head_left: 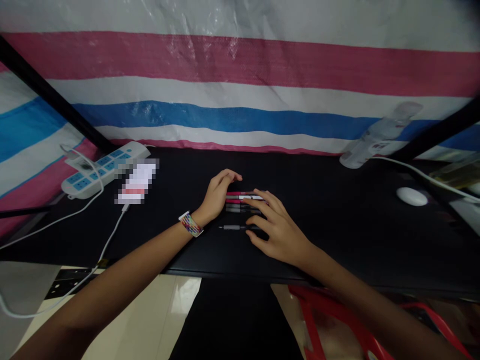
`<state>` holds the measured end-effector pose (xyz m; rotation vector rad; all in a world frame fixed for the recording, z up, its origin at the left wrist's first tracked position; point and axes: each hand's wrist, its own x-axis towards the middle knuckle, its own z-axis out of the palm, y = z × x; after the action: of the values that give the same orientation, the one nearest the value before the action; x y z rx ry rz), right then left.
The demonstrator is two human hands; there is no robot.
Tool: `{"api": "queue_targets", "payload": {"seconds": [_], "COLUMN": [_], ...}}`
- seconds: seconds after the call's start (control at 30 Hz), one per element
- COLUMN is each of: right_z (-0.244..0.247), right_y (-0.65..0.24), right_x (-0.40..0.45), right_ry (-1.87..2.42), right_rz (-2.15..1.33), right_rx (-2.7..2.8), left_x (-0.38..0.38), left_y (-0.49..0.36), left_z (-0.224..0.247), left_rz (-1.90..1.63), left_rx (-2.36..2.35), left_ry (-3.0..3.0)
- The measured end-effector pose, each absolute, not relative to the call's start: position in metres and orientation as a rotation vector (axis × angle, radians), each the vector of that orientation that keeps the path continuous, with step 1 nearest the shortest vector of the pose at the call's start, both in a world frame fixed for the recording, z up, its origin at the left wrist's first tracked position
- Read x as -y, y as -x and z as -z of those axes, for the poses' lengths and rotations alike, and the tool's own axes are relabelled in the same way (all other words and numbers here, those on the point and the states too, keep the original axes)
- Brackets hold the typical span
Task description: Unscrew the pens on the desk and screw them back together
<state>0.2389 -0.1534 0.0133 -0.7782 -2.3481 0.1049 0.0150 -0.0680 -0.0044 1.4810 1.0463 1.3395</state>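
Note:
Several pens lie side by side on the black tabletop [150, 235] between my hands. A red pen [234, 193] is at the far side, with a white pen [247, 197] and dark pens [233, 207] close by. Nearer me, a grey-and-black pen [232, 227] lies apart from the others. My left hand [217, 194] stands on its edge at the left ends of the row, fingers curved inward, gripping nothing. Over the right ends my right hand [275, 225] spreads its fingers, the tips on or just above the pens. Its thumb is beside the grey-and-black pen.
A white power strip [105, 170] and a charging phone [137, 182] with white cables lie at the left. A clear bottle [375, 137] and a white mouse [411, 196] are at the right. Striped sheeting [240, 60] hangs behind; a red stool [337, 315] is below.

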Motion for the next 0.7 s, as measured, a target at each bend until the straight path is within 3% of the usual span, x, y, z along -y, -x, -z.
{"api": "queue_targets", "payload": {"seconds": [0.27,0.43,0.7], "right_z": [-0.030,-0.038,-0.034], "right_y": [-0.251,-0.255,-0.246], "right_x": [0.131,0.088,0.024], "right_ry": [0.821,0.924,1.050], "right_rz": [-0.234,-0.369,-0.958], "right_rx": [2.293,2.047,1.550], "left_x": [0.064,0.061,0.028], "left_y": [-0.009,0.001,0.003], "left_z": [-0.003,-0.028,-0.038], "left_rz": [-1.363,-1.212,-1.271], "left_rx": [-0.930,-0.904,-1.080], "left_ry": [-1.444,-1.776,-2.103]}}
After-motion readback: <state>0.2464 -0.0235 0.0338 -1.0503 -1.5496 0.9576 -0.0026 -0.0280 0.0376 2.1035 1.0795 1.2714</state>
